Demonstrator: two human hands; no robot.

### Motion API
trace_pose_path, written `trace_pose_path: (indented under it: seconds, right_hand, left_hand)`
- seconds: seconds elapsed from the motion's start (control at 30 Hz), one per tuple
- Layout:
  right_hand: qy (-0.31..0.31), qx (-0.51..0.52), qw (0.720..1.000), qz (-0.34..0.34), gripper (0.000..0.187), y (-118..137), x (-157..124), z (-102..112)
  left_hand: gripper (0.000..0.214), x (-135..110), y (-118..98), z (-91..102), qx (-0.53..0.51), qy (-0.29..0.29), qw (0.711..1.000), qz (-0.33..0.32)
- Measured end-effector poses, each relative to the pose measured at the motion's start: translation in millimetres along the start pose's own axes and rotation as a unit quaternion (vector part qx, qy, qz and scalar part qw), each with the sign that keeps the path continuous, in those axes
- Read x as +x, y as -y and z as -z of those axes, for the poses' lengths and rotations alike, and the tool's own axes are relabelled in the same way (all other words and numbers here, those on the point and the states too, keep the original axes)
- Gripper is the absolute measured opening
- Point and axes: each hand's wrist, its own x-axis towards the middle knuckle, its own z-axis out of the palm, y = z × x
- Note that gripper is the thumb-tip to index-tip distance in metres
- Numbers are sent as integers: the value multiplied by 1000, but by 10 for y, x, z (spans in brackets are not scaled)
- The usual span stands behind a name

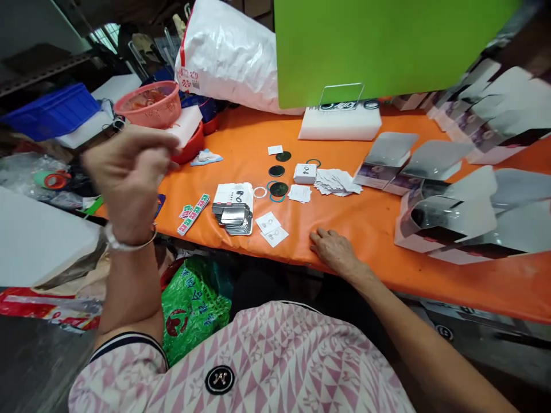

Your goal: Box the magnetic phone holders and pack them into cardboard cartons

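Observation:
My left hand is raised at the left, above the table's left end, blurred, with its fingers curled in and the thumb against them. Whatever lies inside that grip, if anything, is hidden. My right hand rests palm down by the table's front edge, fingers loosely spread, holding nothing. Between the hands are a stack of folded printed cartons, two printed cards, dark round discs, a white ring and a small stack of white cards. Loose white slips are spread just beyond my right hand.
Several open boxes with clear inner trays line the right of the orange table. Behind stand a white foam block, a green panel and a white sack. A pink basket is at the left, sticker strips nearer.

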Motion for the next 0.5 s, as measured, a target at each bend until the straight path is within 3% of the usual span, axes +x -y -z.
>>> trace_pose_path:
  seconds: [0.07,0.13,0.2,0.27,0.37,0.5]
  right_hand:
    - [-14,4,1000,-2,31,-20,-12,-11]
    - [-43,5,999,-2,32,-56,-12,-63]
    - [-90,14,996,3,32,-98,3,-167]
    - [-158,29,987,8,30,-140,27,-304]
    - [-256,54,965,7,27,-188,63,-479]
    - [-292,82,953,7,25,-214,91,-530]
  left_hand:
    - [24,121,409,-500,-24,88,994,54]
    - [25,196,884,-1141,14,158,979,130]
    - [32,194,1298,-1812,70,271,941,192]
    - [44,131,1579,-2409,115,349,904,219]
    - [56,24,1755,-3092,128,394,883,221]
    - [48,-22,1761,-3672,153,413,868,229]
